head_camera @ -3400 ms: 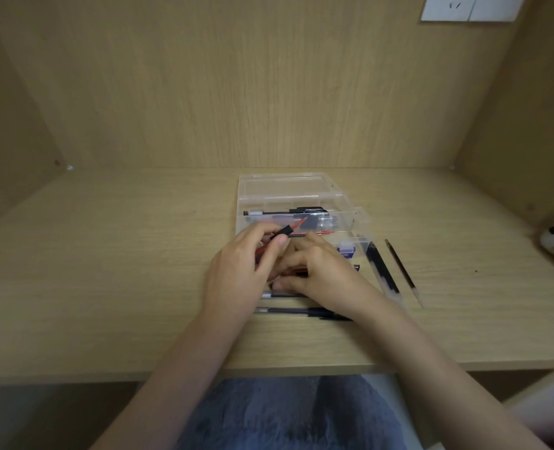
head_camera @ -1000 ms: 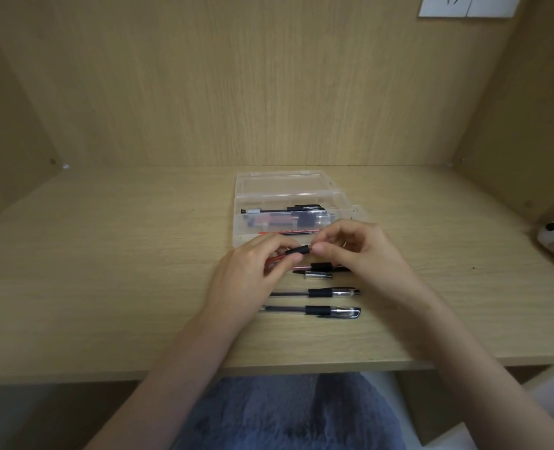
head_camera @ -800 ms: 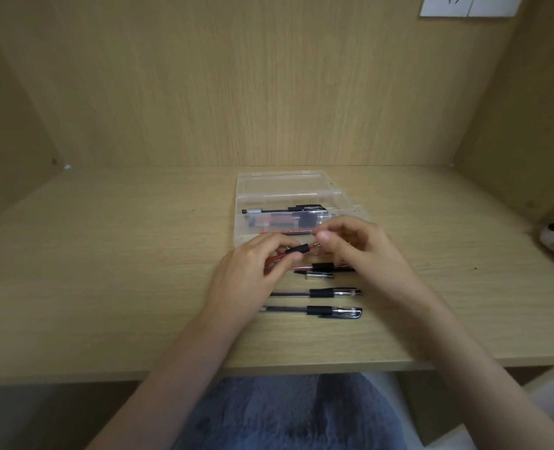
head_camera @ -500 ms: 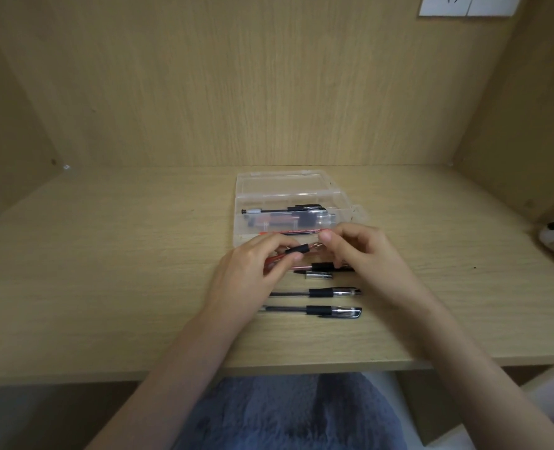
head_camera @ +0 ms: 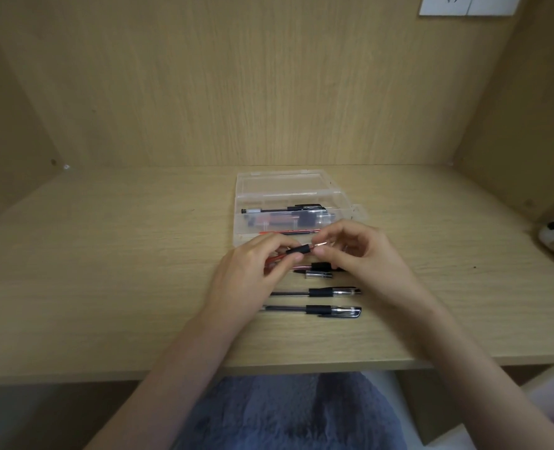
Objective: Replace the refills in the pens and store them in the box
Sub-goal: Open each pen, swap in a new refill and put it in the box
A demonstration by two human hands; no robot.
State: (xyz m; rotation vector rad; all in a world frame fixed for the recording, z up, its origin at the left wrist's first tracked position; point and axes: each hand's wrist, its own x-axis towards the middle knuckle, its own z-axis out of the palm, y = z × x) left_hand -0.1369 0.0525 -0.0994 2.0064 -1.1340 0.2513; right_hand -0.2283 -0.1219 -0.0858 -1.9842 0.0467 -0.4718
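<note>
The right hand (head_camera: 363, 254) has left the desk (head_camera: 139, 271) and come to the nose of the red pen (head_camera: 282, 264). The left hand (head_camera: 253, 274) grips the pen by its black sleeve, just in front of the clear box (head_camera: 340, 198) at the desk's middle. Right thumb and forefinger pinch the nose, metal tip (head_camera: 321, 244) showing between them. Hold the barrel steady and work straight along its axis, probably without bending.

A red pen (head_camera: 280, 259) with a black grip was held tilted just in front of the clear box (head_camera: 240, 203), its thin refill (head_camera: 321, 244) sticking out rightward. The box lay open, its lid flat behind, with stored pens (head_camera: 285, 210) lengthwise inside. Nearer, a dismantled pen (head_camera: 319, 270) and two capped black pens (head_camera: 316, 292) lay parallel.
</note>
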